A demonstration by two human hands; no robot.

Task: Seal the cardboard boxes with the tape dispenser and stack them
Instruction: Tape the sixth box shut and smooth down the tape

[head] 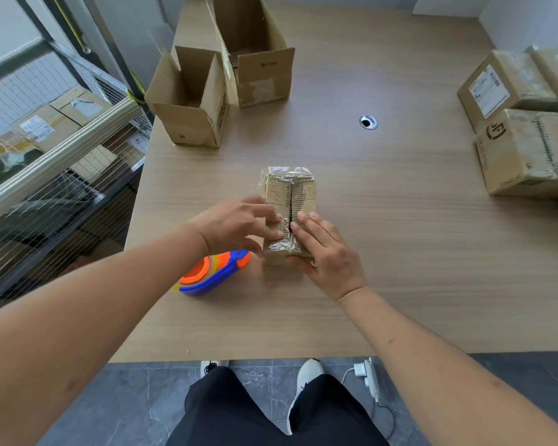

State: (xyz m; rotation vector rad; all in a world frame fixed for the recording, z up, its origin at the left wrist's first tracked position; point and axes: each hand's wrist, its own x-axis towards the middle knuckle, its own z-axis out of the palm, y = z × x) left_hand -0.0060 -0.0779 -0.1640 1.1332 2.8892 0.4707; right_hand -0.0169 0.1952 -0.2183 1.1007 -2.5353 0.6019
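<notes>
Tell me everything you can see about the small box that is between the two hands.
The small cardboard box is brown, narrow and closed, lying flat on the wooden table near the front middle. Clear shiny tape covers its top and wraps over both ends; the centre seam between the flaps shows through it. The left hand and the right hand press the tape down at the near end with straight fingers. The blue and orange tape dispenser lies just to its left, apart from it.

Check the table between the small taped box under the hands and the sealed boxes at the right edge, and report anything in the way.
Nothing visible blocks it. The small taped box, under the left hand and right hand, faces bare table up to the sealed boxes. The tape dispenser lies on the opposite side.
</notes>
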